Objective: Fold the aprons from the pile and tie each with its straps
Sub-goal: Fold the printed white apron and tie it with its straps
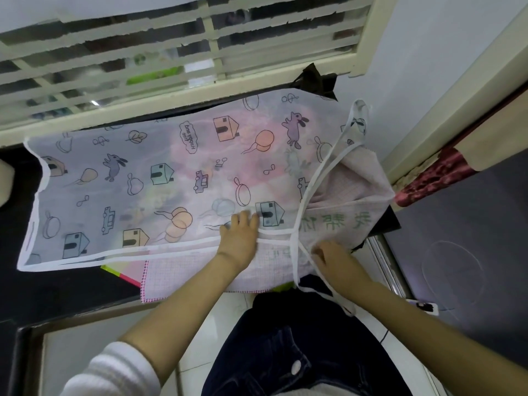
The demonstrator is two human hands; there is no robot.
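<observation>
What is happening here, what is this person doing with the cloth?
A person works on a thin printed apron, spread over a pile of other aprons on a dark counter. The left hand presses flat on its near edge. The right hand is at the white straps; its grip is blurred. The straps lie loose, nothing is tied yet.

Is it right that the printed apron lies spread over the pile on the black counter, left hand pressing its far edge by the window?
No: the head view shows the left hand pressing the near edge of the printed apron, not by the window. It is spread over the pile on the black counter.
</observation>
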